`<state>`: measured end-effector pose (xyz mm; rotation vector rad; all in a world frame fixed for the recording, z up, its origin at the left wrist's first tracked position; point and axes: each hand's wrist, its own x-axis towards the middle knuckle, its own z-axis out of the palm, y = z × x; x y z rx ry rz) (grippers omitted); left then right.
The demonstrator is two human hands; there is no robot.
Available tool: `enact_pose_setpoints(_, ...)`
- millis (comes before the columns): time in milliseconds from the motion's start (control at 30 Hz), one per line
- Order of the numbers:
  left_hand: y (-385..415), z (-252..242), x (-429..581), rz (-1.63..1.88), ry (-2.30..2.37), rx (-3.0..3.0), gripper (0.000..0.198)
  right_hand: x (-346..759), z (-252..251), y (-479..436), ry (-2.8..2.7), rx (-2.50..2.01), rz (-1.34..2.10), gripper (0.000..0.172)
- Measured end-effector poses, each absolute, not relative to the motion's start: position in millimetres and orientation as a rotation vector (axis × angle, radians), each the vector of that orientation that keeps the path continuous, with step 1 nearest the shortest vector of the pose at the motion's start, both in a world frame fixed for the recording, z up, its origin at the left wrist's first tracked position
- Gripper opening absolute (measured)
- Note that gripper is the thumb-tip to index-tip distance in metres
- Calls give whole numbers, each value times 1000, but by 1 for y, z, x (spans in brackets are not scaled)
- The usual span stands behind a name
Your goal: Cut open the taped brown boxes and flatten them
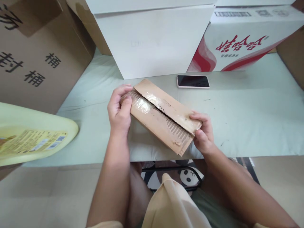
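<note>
Closest of all, beige cloth (175,202) is lying at the bottom centre of the frame, between the person's forearms. Just above it, mid-frame, a torn cardboard piece (161,115) with clear tape and bared corrugation is hanging slantwise over the near edge of the bench (249,120). The left hand (118,110) is gripping its upper-left end, fingers (123,90) curling round the edge. The right hand (203,133) is pinching its lower-right end, fingers (199,116) closed on the top layer. Beyond it, a phone (193,81) is lying flat, screen dark. A white box (154,41) and a red-and-white carton (249,38) are standing along the top. A brown carton (35,57) is filling the upper left, and a yellow container (30,136) is lying at the left edge.
</note>
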<state>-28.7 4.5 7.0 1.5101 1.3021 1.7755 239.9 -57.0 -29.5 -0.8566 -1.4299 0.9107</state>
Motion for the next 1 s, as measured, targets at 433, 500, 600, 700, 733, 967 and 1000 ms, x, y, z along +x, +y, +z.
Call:
enact_pose_setpoints(433, 3, -2, -25, 1859, 1229, 1410, 43, 242, -38, -56, -1434, -805, 873, 47)
enact_pose_setpoints(500, 3, -1, -26, 1821, 1252, 1471, 45, 243, -40, -56, -1450, -760, 881, 44)
enact_pose_setpoints(600, 3, 4, -29, 1744, 1312, 1614, 43, 245, -41, -55, -1459, -781, 901, 44)
enact_pose_setpoints(700, 3, 7, -31, 1704, 1358, 1702, 37, 246, -39, -56, -1455, -833, 912, 46)
enact_pose_setpoints(733, 2, 7, -32, 1696, 1369, 1715, 36, 247, -38, -56, -1459, -834, 913, 46)
enact_pose_setpoints(967, -1, 4, -35, 1690, 1329, 1801, 36, 248, -35, -58, -1483, -751, 931, 38)
enact_pose_setpoints(1000, -1, 3, -36, 1689, 1313, 1802, 36, 249, -35, -57, -1485, -751, 928, 38)
